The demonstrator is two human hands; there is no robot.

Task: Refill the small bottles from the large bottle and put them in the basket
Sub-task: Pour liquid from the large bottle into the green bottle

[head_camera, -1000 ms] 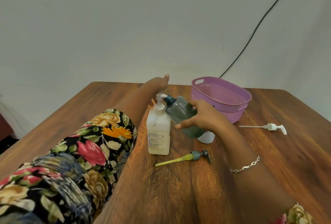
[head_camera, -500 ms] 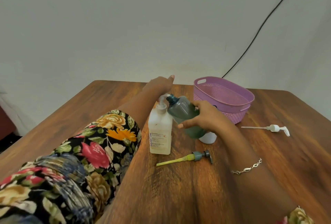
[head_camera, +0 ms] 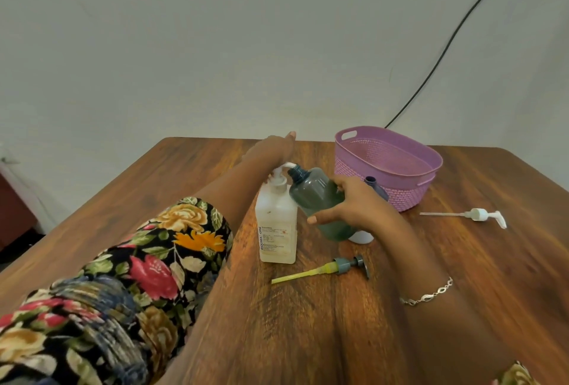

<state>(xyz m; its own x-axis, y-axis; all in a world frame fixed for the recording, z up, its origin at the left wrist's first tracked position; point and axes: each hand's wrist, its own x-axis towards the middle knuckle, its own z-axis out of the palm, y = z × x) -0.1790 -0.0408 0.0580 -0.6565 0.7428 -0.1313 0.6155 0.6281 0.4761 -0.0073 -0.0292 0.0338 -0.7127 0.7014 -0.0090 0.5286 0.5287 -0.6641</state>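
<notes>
At mid-table, large bottle [head_camera: 277,227]: upright, square-shouldered, milky white plastic with a printed label low on its front; white pump head on top, spout turned right.
Grey-green bottle [head_camera: 320,200]: small, smoky and see-through, held off the table just right of the large bottle and tilted left, so that its uncapped dark mouth meets the pump spout; greenish liquid lies in its lower end.
Left hand [head_camera: 274,149]: laid over the pump head, fingers stretched out toward the far side, one tip raised.
Right hand [head_camera: 354,209]: wrapped round the grey-green bottle's belly, thumb along the near side, fingers curled over the top.
Basket [head_camera: 431,169]: lilac woven plastic with handle slots, far right of the bottles, standing on the table [head_camera: 308,323].
Grey pump [head_camera: 326,269]: lies loose near the large bottle, its yellow-green tube pointing left.
White pump [head_camera: 474,215]: lies loose at the right, near the basket, tube pointing left.
Partly hidden, white bottle [head_camera: 361,236]: only a rounded base shows under the right wrist.
Partly hidden, dark blue bottle [head_camera: 371,181]: just an open neck shows behind the right hand, against the basket wall.
Hard to make out: the label's small print; most of the left fingers, foreshortened behind the hand; whether liquid is flowing at the spout.
Cut off: floral sleeve [head_camera: 138,261] at the left edge; black cable [head_camera: 446,46] at the top edge.
</notes>
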